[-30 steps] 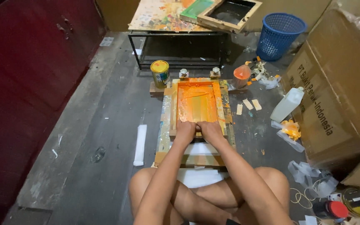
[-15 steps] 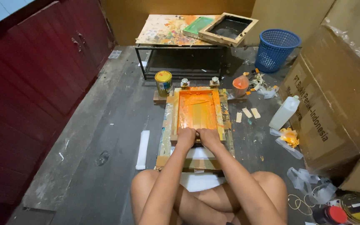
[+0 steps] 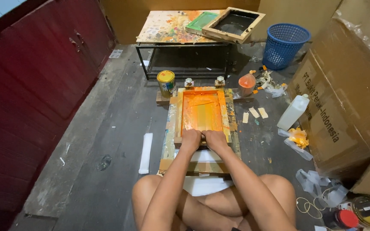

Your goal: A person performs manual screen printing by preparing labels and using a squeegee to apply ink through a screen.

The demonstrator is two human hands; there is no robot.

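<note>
so both hands, left hand and right hand, have dragged back down the orange screen frame to its near edge, leaving more inked mesh showing.

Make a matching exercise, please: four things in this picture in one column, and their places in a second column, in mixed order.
Things:
1. basket
2. paint can
3. white bottle
4. green frame

Places:
A. on the paint-spattered table
B. beside the cardboard box
C. on the floor, right of the table
D. left of the orange screen's far end

Pairs: 1-C, 2-D, 3-B, 4-A
</note>
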